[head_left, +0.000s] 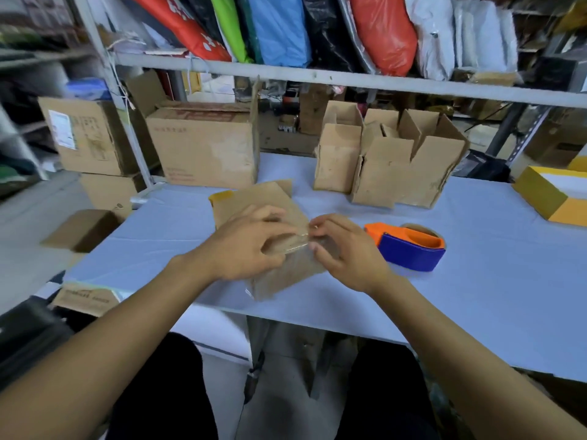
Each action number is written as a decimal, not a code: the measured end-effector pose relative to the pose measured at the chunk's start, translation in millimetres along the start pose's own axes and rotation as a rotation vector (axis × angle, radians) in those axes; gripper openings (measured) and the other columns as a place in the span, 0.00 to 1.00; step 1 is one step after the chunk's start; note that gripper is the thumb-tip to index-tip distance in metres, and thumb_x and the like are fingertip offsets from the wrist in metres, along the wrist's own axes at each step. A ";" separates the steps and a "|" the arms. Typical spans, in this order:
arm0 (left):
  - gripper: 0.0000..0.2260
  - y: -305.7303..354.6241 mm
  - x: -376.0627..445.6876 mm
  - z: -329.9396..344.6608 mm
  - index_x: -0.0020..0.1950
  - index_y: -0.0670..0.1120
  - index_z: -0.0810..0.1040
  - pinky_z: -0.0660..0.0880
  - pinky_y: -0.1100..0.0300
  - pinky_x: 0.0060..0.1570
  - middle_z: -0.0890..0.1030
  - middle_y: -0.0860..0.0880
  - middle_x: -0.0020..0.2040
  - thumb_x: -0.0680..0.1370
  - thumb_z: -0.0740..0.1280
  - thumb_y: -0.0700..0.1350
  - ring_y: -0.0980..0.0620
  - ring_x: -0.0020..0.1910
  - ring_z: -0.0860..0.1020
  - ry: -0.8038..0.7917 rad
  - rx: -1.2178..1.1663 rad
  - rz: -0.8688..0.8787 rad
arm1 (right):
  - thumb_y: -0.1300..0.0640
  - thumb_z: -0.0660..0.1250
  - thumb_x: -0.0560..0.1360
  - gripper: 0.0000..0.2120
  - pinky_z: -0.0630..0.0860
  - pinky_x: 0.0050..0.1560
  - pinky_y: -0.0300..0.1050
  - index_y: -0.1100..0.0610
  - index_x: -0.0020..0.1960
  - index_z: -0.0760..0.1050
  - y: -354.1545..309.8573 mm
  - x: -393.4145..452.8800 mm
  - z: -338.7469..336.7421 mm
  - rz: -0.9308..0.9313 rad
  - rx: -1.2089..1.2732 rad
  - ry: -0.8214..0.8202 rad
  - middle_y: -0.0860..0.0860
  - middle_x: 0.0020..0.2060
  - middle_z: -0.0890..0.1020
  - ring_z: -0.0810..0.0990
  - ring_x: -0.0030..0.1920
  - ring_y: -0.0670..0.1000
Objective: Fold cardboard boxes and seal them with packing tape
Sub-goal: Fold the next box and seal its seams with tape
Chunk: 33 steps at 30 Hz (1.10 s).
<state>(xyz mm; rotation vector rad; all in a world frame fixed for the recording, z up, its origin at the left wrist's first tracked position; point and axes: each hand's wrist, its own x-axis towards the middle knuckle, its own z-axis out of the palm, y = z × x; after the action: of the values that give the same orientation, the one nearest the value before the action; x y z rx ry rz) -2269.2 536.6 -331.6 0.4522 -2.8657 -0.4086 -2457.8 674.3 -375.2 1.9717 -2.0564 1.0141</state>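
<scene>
**Both hands work clear tape on a small box**

A small cardboard box [273,217] sits tilted near the front edge of the pale blue table [476,265], right in front of the person. The left hand [251,246] rests on top of the box with its fingers curled over the cardboard, holding it. The right hand [343,252] is at the box's right side, its thumb and fingertips pinching a strip of clear tape [301,239] that lies across the box; motion blur hides exactly how the tape lies.

Just right of that hand, an orange and blue tape dispenser [413,246] lies on the table, untouched. Farther back, a cluster of folded open-topped boxes [387,163] stands upright, and a large carton [206,147] stands at the far left. A yellow box [552,198] sits at the far right edge. A shelf above holds coloured bags [276,27].
</scene>
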 end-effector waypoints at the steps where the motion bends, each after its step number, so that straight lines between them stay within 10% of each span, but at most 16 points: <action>1: 0.33 -6.9 -4.9 0.8 0.71 0.58 0.74 0.63 0.58 0.68 0.69 0.54 0.74 0.67 0.53 0.64 0.52 0.72 0.66 0.030 -0.004 0.006 | 0.47 0.65 0.77 0.14 0.74 0.52 0.43 0.58 0.51 0.78 -3.3 2.1 6.8 0.003 -0.004 0.023 0.50 0.55 0.80 0.78 0.54 0.50; 14: 0.24 -31.9 -14.5 43.6 0.64 0.52 0.82 0.57 0.60 0.70 0.80 0.55 0.65 0.77 0.60 0.63 0.55 0.69 0.74 0.411 0.067 -0.018 | 0.36 0.63 0.73 0.23 0.77 0.41 0.53 0.57 0.44 0.73 -12.6 17.7 40.7 0.023 0.044 0.136 0.49 0.48 0.79 0.78 0.43 0.50; 33: 0.28 -36.0 -16.2 43.1 0.67 0.54 0.78 0.54 0.60 0.72 0.77 0.58 0.69 0.68 0.69 0.61 0.57 0.71 0.70 0.378 0.064 0.031 | 0.34 0.68 0.67 0.28 0.69 0.43 0.46 0.58 0.49 0.74 -0.4 9.0 51.7 -0.060 -0.123 0.170 0.50 0.52 0.79 0.79 0.44 0.52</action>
<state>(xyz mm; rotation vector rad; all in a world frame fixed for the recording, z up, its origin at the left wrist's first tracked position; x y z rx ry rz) -2255.1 519.2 -385.5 0.4412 -2.5196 -0.2004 -2440.3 639.3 -410.2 1.8095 -1.9106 0.9805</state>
